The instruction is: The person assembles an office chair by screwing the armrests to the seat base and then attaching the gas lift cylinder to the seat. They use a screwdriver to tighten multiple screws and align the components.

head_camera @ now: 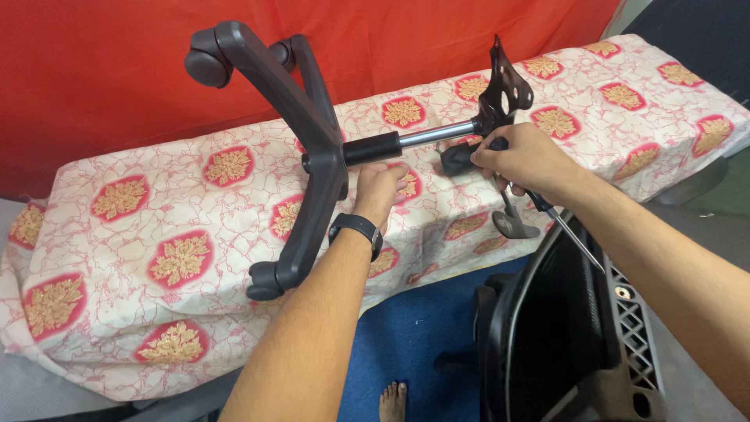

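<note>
A black office-chair base (297, 133) with castor wheels lies on its side on a mattress, its chrome gas-lift column (433, 134) pointing right into a black metal seat mechanism (504, 90). My left hand (381, 191), with a black watch on the wrist, rests on the mattress just under the column's black sleeve. My right hand (525, 160) grips the black knob of the mechanism (457, 159) and also holds a screwdriver (566, 230) whose shaft points down to the right.
The mattress (156, 227) has a white cover with red and gold flower prints and stands before a red cloth backdrop (94, 70). A black chair seat and back (562, 336) stands at the lower right on a blue mat. A bare foot (393, 400) shows at the bottom.
</note>
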